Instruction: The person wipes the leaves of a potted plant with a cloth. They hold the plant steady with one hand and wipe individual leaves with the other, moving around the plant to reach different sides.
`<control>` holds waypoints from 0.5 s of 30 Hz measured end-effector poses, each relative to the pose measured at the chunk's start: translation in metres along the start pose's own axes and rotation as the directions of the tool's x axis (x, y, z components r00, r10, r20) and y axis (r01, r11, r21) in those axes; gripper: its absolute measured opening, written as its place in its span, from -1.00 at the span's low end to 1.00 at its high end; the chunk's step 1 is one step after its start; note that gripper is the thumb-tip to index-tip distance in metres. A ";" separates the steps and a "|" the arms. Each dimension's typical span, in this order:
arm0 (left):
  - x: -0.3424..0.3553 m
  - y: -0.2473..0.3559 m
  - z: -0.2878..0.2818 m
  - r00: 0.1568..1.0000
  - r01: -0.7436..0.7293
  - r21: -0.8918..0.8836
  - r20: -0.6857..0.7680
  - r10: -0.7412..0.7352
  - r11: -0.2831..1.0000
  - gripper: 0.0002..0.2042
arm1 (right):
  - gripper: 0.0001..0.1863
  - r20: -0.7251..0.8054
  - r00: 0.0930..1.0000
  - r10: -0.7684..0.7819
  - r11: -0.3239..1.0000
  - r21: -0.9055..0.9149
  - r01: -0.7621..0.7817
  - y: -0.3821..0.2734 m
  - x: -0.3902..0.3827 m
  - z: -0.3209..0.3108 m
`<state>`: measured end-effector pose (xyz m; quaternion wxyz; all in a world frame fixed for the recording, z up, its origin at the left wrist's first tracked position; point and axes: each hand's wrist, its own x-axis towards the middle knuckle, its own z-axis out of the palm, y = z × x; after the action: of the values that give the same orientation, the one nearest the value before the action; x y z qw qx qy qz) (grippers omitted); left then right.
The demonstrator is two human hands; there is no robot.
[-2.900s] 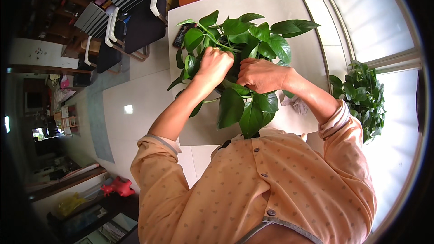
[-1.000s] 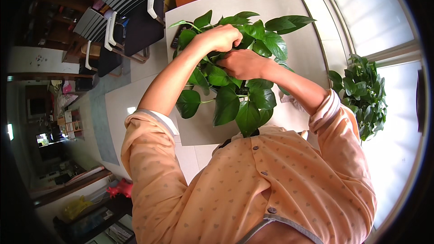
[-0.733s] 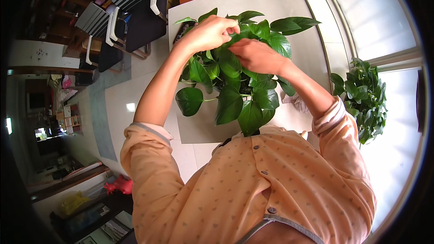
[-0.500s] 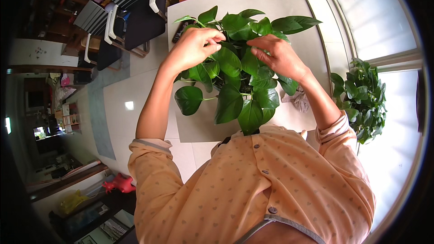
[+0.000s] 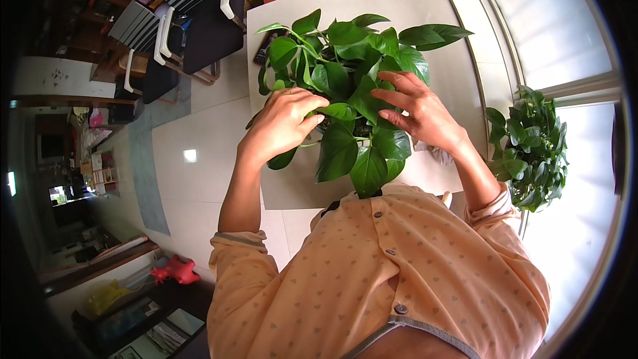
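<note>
Plant [image 5: 362,100] is pretty bushy, all glossy, heart-shaped green leaves [image 5: 337,153]. It's sitting on the desk [image 5: 385,0], big ones flopping toward the near side, one long pointy one sticking out far right.

Pale rectangular table [image 5: 385,0], smooth top, sides bowed by lens. Leafy pothos plant [image 5: 330,80] on it, roughly mid-width; container mostly hidden under foliage. Broad glossy leaves spread low over tabletop, lowest one reaching near edge, one long pair pointing toward far right corner. Dark remote control [image 5: 261,54] by left edge, partly covered by leaves. Crumpled greyish cloth [image 5: 441,155] right of plant, partly hidden.
</note>
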<state>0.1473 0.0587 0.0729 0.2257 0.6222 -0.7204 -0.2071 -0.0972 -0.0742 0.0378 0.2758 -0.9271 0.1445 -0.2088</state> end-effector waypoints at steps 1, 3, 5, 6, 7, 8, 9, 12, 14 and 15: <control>0.000 0.000 0.001 1.000 -0.011 0.014 -0.026 0.011 1.000 -0.82 | -0.65 -0.026 0.999 0.029 1.000 0.011 -0.028 -0.001 -0.003 -0.002; 0.003 -0.001 0.002 0.997 -0.033 0.044 -0.075 0.036 0.999 -0.84 | -0.67 -0.077 0.993 0.088 0.996 0.034 -0.085 -0.004 -0.010 -0.005; 0.003 -0.008 0.008 0.985 0.005 0.123 -0.174 0.017 0.992 -0.87 | -0.68 -0.093 0.991 0.092 0.995 0.051 -0.088 -0.004 -0.016 -0.006; 0.003 -0.009 0.010 0.975 0.026 0.161 -0.223 0.011 0.987 -0.88 | -0.69 -0.102 0.990 0.095 0.994 0.059 -0.089 -0.004 -0.020 -0.006; 0.004 -0.006 0.012 0.966 0.065 0.075 -0.254 -0.044 0.995 -0.90 | -0.69 -0.110 0.990 0.093 0.995 0.056 -0.087 -0.003 -0.024 -0.005; 0.006 -0.001 0.014 0.954 0.102 -0.013 -0.281 -0.101 0.995 -0.91 | -0.70 -0.119 0.989 0.090 0.995 0.054 -0.084 -0.002 -0.028 -0.003; 0.006 0.002 0.015 0.940 0.134 -0.102 -0.301 -0.159 0.986 -0.92 | -0.70 -0.128 0.988 0.088 0.995 0.051 -0.082 -0.002 -0.031 -0.001; 0.004 0.003 0.018 0.916 0.212 -0.081 -0.331 -0.227 0.974 -0.93 | -0.72 -0.156 0.982 0.102 0.993 0.069 -0.092 -0.002 -0.031 0.000; 0.001 0.002 0.023 0.949 0.136 0.083 -0.298 -0.106 0.987 -0.91 | -0.70 -0.119 0.987 0.104 0.994 0.054 -0.098 -0.001 -0.029 0.002; -0.001 0.000 0.027 0.960 0.096 0.163 -0.275 -0.049 0.982 -0.90 | -0.68 -0.100 0.989 0.105 0.994 0.048 -0.101 0.000 -0.026 0.003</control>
<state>0.1317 0.0599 0.0508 0.2585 0.6881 -0.6749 -0.0645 -0.1187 -0.0633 0.0274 0.2980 -0.9005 0.2015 -0.2445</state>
